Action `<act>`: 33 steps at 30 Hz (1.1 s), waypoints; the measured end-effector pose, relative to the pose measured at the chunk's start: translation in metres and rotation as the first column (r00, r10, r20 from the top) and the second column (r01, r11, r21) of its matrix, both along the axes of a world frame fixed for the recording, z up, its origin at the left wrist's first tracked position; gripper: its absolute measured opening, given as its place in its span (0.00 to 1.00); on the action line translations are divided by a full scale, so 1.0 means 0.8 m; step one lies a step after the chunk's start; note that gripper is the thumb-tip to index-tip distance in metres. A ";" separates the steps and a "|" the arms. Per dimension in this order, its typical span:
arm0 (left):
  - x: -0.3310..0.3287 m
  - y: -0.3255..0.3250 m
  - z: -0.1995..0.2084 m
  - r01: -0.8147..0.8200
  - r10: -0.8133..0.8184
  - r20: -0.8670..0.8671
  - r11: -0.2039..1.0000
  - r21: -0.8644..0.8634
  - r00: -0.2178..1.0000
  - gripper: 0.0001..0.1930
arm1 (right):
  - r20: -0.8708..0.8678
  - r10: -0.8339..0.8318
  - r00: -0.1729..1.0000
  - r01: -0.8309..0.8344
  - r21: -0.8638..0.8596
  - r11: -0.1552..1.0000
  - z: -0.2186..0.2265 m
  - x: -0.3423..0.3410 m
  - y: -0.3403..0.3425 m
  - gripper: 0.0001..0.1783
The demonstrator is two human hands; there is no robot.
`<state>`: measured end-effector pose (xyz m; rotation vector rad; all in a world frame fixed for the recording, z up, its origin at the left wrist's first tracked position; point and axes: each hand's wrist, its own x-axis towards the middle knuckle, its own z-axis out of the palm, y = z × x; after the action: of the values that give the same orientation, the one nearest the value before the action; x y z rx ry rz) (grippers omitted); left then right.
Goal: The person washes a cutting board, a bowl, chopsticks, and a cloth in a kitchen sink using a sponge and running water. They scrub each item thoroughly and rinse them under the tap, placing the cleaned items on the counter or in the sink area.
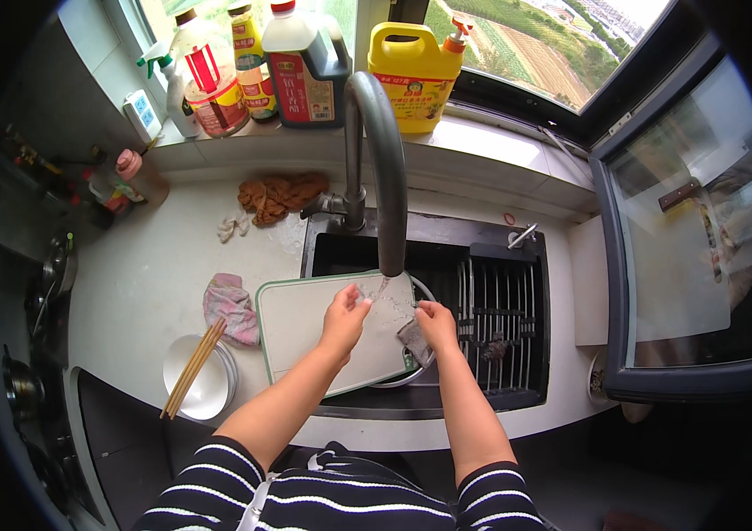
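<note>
A white cutting board (305, 323) with a green rim lies tilted across the left part of the black sink (429, 403). Water runs from the dark curved faucet (391, 195) onto the board. My left hand (345, 319) is over the board beside the stream, thumb and fingers apart, with nothing visible in it. On the other side of the water, my right hand (438, 326) has its fingers closed, and a wet grey cloth (414, 343) hangs from it against the board. Part of a round metal basin (425, 288) shows beneath the board.
Left of the board are stacked white bowls (208, 389) with wooden chopsticks (192, 367) across them and a pink-grey rag (231, 308). A brown cloth (280, 196) lies behind. Bottles and a yellow jug (411, 80) line the sill. An open window pane (694, 212) juts in at right.
</note>
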<state>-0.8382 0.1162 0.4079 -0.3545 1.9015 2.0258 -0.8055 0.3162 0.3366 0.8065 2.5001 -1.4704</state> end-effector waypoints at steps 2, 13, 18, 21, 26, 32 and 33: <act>0.039 -0.054 -0.009 -0.091 -0.138 -0.427 0.876 -0.474 0.894 0.31 | 0.212 0.043 0.976 -0.090 0.222 0.971 -0.048 0.036 -0.003 0.28; 0.120 -0.168 -0.007 -0.279 0.169 -0.222 0.584 -0.762 0.960 0.36 | -0.174 0.112 0.978 -0.040 0.370 0.928 -0.041 0.049 -0.083 0.21; 0.106 -0.201 -0.040 -0.233 0.263 0.043 0.911 -0.341 0.964 0.17 | -0.457 0.495 0.739 -0.441 0.227 0.868 0.029 0.064 -0.208 0.23; 0.090 -0.177 0.003 -0.206 0.211 0.213 0.978 -0.045 0.954 0.13 | -0.432 0.615 0.660 -0.542 0.293 0.788 0.036 0.059 -0.235 0.25; 0.089 -0.145 0.039 -0.151 0.152 0.168 0.988 -0.021 0.974 0.06 | -0.324 0.481 0.815 -0.459 0.146 0.876 0.005 -0.002 -0.194 0.28; 0.089 -0.125 0.142 -0.119 0.107 0.119 0.988 0.099 0.987 0.07 | -0.304 0.191 0.933 -0.194 0.020 0.981 -0.027 -0.018 -0.117 0.29; 0.087 -0.126 0.148 -0.136 0.120 0.123 0.983 0.124 0.985 0.07 | -0.270 0.198 0.942 -0.200 0.019 0.980 -0.002 -0.010 -0.118 0.29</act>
<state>-0.7684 0.0151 0.5261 -0.5602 1.7061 2.1495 -0.8132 0.2220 0.3349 0.3545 2.6694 -1.6120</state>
